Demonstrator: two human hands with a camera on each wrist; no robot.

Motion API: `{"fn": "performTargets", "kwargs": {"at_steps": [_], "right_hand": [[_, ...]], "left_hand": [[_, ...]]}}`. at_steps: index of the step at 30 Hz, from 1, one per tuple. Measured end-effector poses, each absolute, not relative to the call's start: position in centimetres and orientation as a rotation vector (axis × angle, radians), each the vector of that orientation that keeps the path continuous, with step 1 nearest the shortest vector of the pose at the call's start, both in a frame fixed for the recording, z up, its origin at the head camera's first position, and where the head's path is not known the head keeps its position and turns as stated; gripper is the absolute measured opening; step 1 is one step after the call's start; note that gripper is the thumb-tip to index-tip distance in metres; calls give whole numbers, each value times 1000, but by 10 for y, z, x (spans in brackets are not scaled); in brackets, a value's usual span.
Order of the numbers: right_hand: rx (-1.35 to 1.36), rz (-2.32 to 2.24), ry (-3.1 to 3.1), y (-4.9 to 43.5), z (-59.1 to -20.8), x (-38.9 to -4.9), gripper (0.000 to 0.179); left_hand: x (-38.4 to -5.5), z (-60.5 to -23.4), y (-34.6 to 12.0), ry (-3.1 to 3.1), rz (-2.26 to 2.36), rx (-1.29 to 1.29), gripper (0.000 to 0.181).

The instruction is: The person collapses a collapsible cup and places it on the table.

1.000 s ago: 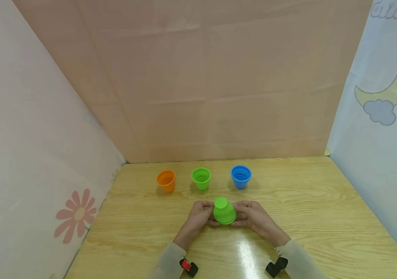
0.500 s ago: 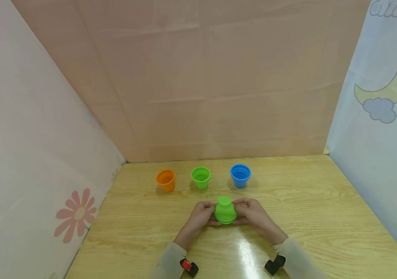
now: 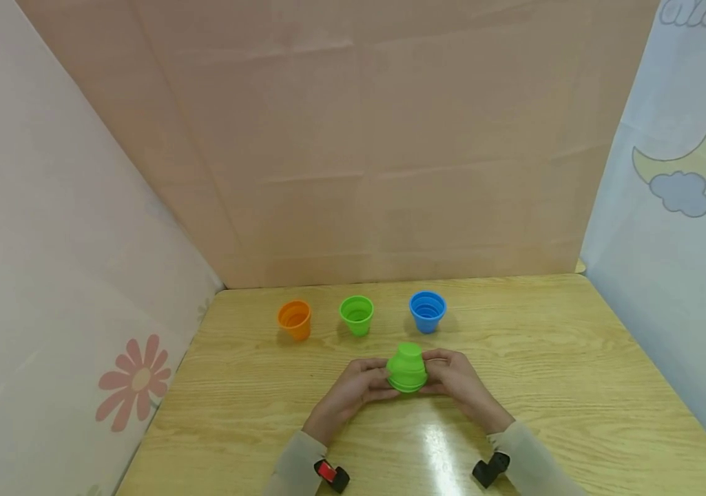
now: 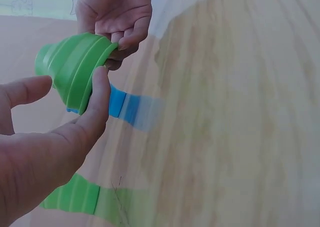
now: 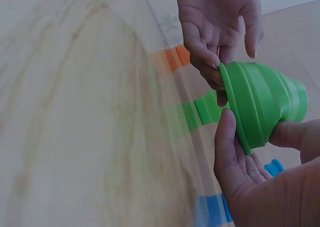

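two hands: one green cup is held between the left hand and the right hand, lower middle of the head frame.
cup pose: its narrow base is turned up, its wide rim down.
left fingers: the rim is gripped by curled fingers; whether the wall is touched by the thumb tip cannot be told.
right fingers: rim and wall are pinched, the wall slightly dented by the thumb.
step in hand: the ribbed wall seems to be worked at its folds; whether inward or outward cannot be told.
next move: a steady rim grip and even thumb pressure around the folds are probably called for.
row above: an orange cup, a second green cup and a blue cup are seen upright on the wooden table.
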State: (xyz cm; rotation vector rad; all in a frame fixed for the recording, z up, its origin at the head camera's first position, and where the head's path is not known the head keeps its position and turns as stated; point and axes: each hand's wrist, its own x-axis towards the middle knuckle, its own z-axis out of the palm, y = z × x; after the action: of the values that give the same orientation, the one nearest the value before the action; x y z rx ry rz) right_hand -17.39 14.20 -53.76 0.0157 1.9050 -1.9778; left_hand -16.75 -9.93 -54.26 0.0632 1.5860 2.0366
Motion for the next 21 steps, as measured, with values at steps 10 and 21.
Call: {"fn": "performTargets", "kwargs": {"at_steps": [10, 21], "right_hand": [[45, -1959, 1930, 141, -538, -174, 48], [-41, -1984, 1735, 142, -538, -174, 52]], "left_hand": [[-167, -542, -100, 1605, 2024, 102, 44], [-169, -548, -92, 1866, 2010, -8, 47]]}}
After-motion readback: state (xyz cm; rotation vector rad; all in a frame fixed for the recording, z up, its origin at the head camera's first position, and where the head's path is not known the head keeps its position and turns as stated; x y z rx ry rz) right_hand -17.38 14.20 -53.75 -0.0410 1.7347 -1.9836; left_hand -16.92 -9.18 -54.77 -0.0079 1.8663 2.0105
